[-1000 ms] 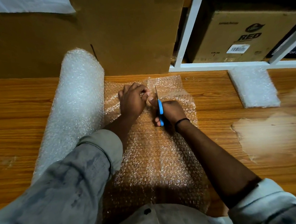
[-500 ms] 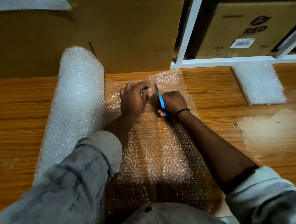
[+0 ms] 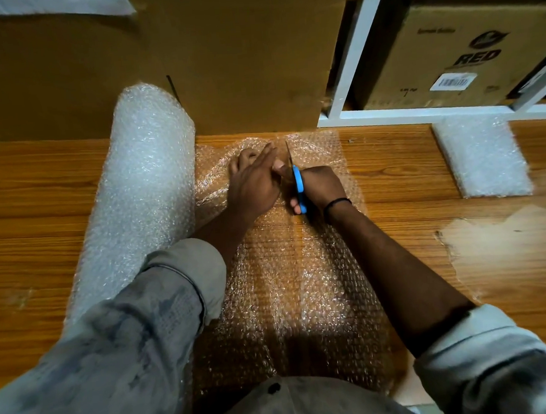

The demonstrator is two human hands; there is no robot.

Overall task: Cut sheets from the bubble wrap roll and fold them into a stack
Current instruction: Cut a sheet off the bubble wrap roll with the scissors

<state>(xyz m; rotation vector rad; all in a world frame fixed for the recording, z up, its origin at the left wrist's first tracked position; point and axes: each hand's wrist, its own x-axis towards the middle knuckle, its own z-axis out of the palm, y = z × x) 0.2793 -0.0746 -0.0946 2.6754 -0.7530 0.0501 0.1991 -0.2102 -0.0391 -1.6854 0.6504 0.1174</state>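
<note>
Scissors (image 3: 298,185) partly inside right hand (image 3: 323,187)

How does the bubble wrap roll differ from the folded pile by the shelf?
The bubble wrap roll is a thick cylinder; the folded pile is a flat rectangle. The roll is far larger than the pile. Both are whitish bubble wrap lying on the wooden table.

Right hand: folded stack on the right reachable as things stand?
Likely yes for reach: nothing stands between the right hand and the folded stack. But it grips the scissors, so no free grasp.
</note>
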